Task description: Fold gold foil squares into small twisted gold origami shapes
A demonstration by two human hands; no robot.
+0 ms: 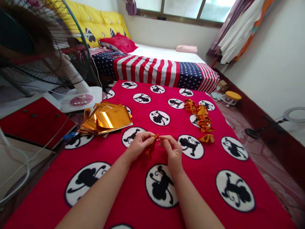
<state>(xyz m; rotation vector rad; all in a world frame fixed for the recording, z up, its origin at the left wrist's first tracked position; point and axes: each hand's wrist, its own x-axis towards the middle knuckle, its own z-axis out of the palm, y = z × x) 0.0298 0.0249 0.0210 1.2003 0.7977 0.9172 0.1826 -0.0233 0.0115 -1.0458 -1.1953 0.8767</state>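
Observation:
Over the middle of the red cloth with monkey prints, my left hand pinches a folded gold foil paper between thumb and fingers. My right hand is closed at the paper's right edge, thumb against the fingers, with a small pale corner at its fingertips. A loose stack of flat gold foil sheets lies to the left, beyond my left hand. On the right, several folded gold pieces form a row, and one folded piece sits just apart at its near end.
A fan stands at the left beside a red panel and white cables. Behind the cloth is a bed with a striped and starred cover. A yellow stool and a stand with a ring are on the right.

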